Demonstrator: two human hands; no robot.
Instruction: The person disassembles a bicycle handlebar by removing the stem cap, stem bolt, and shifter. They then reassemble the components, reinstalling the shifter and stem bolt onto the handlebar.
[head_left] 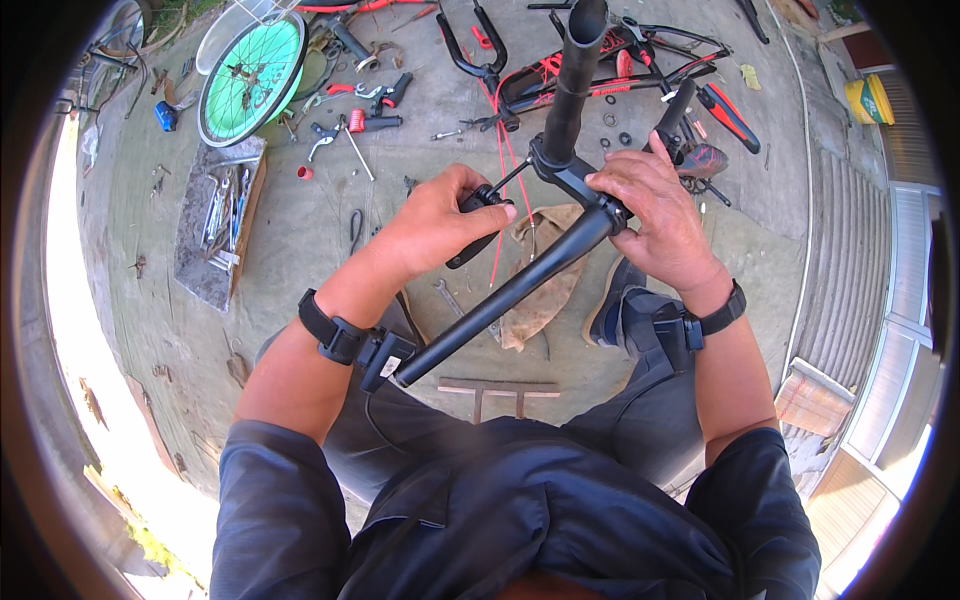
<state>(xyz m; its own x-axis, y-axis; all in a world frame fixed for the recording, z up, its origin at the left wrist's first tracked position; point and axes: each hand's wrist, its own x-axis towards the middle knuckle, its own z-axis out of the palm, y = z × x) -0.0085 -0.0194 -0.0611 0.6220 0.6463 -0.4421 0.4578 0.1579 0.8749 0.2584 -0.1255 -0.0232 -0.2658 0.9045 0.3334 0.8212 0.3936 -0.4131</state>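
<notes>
My left hand (440,222) is closed around a black folding hex key set (478,225). One key of it reaches up to the bolt side of a black bicycle stem (568,178). My right hand (655,205) grips the stem where it clamps a black handlebar (510,290). The bar runs slantwise, its near end by my left forearm and its far end beyond my right hand. From the stem's other clamp rises a thick black tube (573,95) with an open top. Whether the key sits in the bolt is too small to tell.
A red-and-black bicycle frame (570,90) lies on the ground ahead. At the left are a green-rimmed wheel (252,85) and a tool tray (190,235) with wrenches. A brown cloth (545,285) lies below the stem. A yellow bucket (868,102) stands far right.
</notes>
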